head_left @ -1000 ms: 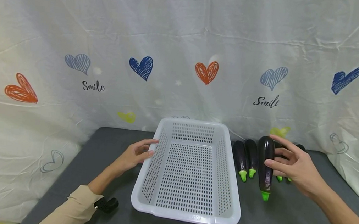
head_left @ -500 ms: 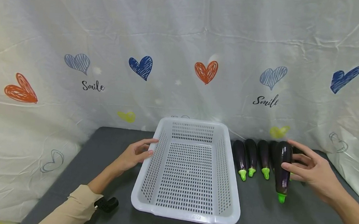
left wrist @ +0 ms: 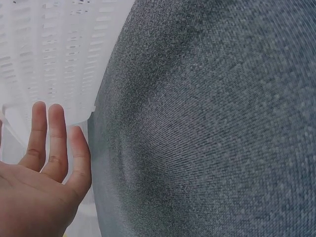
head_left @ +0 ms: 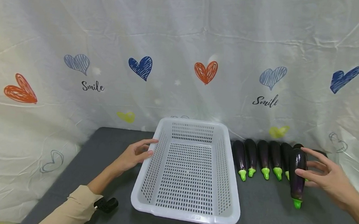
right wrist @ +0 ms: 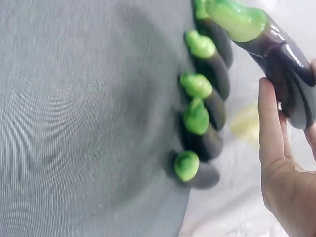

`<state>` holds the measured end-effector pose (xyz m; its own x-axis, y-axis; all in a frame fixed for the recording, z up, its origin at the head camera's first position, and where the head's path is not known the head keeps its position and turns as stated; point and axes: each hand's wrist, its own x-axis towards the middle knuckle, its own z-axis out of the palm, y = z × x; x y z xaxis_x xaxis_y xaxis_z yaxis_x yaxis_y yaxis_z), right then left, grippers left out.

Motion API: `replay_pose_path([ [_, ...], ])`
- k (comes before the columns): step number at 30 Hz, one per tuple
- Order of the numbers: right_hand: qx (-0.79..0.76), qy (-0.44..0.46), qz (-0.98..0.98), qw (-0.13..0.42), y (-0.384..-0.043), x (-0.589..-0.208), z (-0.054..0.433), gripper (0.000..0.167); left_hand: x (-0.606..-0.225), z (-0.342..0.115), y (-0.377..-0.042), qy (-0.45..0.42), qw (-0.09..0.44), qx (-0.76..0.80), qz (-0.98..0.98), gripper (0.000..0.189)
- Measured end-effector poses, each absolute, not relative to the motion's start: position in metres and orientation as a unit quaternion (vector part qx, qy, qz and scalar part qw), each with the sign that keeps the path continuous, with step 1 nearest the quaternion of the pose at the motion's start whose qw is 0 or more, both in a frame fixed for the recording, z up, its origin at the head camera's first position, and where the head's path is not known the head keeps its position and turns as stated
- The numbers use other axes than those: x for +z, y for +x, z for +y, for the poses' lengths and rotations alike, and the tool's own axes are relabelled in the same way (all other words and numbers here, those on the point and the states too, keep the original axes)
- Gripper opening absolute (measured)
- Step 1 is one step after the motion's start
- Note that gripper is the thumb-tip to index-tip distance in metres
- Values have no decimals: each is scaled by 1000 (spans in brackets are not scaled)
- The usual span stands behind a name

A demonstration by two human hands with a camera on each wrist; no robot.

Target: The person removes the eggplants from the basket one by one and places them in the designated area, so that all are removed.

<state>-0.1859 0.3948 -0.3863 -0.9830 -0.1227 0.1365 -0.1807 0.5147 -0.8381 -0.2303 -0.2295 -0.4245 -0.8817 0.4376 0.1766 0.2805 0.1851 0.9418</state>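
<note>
My right hand (head_left: 330,178) pinches a glossy dark purple eggplant (head_left: 297,172) between thumb and fingers, its green stem end pointing toward me. In the right wrist view that eggplant (right wrist: 284,59) is raised over the grey tabletop, beside a row of others. Several more eggplants (head_left: 263,155) lie side by side along the back of the table, those at the right partly hidden behind the held one and my hand. My left hand (head_left: 135,154) rests at the left rim of a white perforated plastic basket (head_left: 186,216). Its fingers are fairly straight in the left wrist view.
The dark grey tabletop (head_left: 111,163) ends at the back against a pale curtain (head_left: 173,36) printed with hearts and "Smile". The basket stands mid-table, left of the eggplant row. A black wrist device (head_left: 106,204) is on the left cuff.
My right hand has carried the eggplant to the right along the row, uncovering eggplants that were behind it. The left hand and the basket have stayed in place.
</note>
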Motion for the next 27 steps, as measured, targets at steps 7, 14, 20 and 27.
replay_pose_path([
  [7, 456, 74, -887, 22, -190, -392, 418, 77, -425, -229, -230, 234, 62, 591, 770, 49],
  [14, 436, 62, -897, 34, -196, -403, 438, 81, -426, -229, -230, 236, 61, 589, 770, 50],
  [20, 427, 34, -902, 49, -201, -411, 453, 81, -424, -229, -230, 237, 66, 593, 767, 50],
  [27, 407, 10, -911, 71, -210, -419, 469, 82, -424, -229, -229, 232, 73, 601, 761, 50],
])
